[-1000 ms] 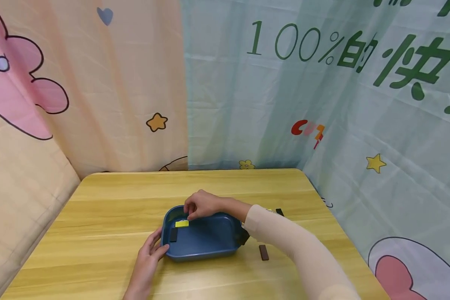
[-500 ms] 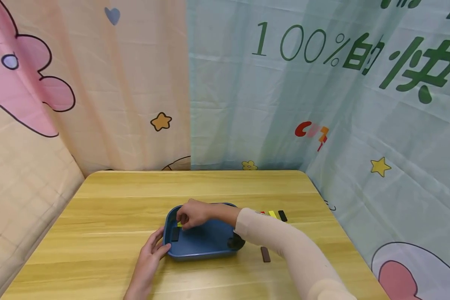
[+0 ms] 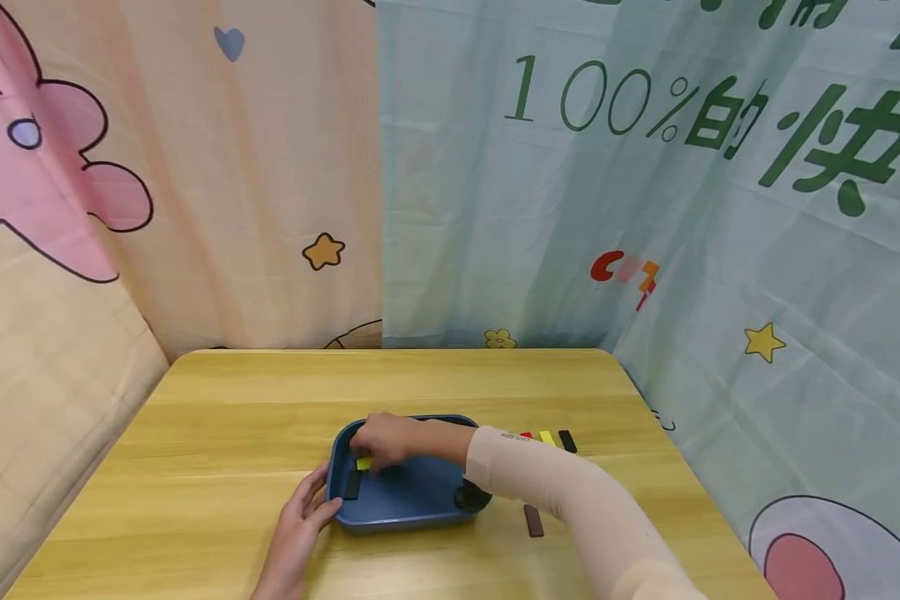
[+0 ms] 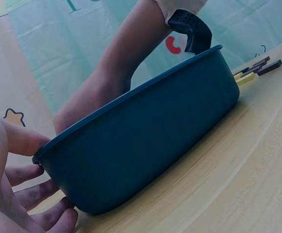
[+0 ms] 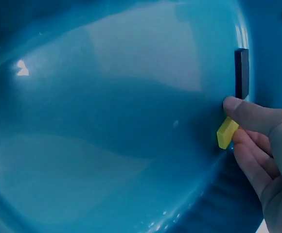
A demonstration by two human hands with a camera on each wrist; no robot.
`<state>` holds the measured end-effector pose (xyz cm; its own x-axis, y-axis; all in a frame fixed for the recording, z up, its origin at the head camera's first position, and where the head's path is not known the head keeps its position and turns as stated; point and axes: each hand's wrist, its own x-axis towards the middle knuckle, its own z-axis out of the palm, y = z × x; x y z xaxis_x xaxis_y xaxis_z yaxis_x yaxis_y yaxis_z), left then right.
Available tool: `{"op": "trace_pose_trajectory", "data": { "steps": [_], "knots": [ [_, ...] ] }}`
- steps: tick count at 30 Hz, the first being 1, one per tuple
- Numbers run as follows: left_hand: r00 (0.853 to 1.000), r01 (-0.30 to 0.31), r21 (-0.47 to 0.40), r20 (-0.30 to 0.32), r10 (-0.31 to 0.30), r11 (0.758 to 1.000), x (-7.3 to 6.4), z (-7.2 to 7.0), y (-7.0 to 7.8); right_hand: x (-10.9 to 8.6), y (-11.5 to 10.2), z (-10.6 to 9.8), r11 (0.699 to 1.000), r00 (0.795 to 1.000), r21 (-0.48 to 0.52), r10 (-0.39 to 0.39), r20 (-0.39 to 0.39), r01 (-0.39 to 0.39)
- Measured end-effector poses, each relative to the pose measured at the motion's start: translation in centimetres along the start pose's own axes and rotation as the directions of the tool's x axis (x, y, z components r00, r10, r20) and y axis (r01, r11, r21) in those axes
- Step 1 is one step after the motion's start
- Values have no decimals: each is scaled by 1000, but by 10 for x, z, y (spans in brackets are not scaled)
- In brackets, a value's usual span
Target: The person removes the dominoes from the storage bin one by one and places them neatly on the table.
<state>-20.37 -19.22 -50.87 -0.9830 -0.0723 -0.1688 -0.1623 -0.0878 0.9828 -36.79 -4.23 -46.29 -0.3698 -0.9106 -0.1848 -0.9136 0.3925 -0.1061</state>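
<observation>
A blue plastic tub stands on the table in the head view. My left hand grips its left end, thumb at the rim and fingers against the outer wall, as the left wrist view shows. Inside that end, my right hand reaches down and pinches a small yellow block between thumb and fingers. Right beside it, a black block lies along the tub's end wall. Most of the yellow block is hidden by the hand in the head view.
To the tub's right on the wooden table lie a dark brown block, another black block, a second yellow block and a partly hidden red piece. Printed curtains hang behind the table.
My right hand has moved left and down over the yellow block, covering most of it. The left hand keeps its hold on the tub. The head view has shifted slightly.
</observation>
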Motion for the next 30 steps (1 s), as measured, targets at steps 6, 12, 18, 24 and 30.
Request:
{"op": "trace_pose_trajectory", "data": {
  "steps": [6,12,18,24,30],
  "knots": [
    [999,-20,17,-26,21,1000,-9,-3,-3,1,-5,5,999,999,13,-49,11,49],
    [999,-27,9,-21,27,1000,-9,0,0,-4,-3,2,998,998,47,-48,36,46],
    [999,-25,12,-20,25,1000,-8,2,0,-12,1,0,989,999,141,-39,24,35],
    [999,-39,6,-26,39,999,-8,3,-1,-28,5,-8,974,999,228,7,-46,4],
    [997,-55,6,-52,56,998,-8,5,-2,-43,7,-12,955,994,296,58,-98,-27]
  ]
}}
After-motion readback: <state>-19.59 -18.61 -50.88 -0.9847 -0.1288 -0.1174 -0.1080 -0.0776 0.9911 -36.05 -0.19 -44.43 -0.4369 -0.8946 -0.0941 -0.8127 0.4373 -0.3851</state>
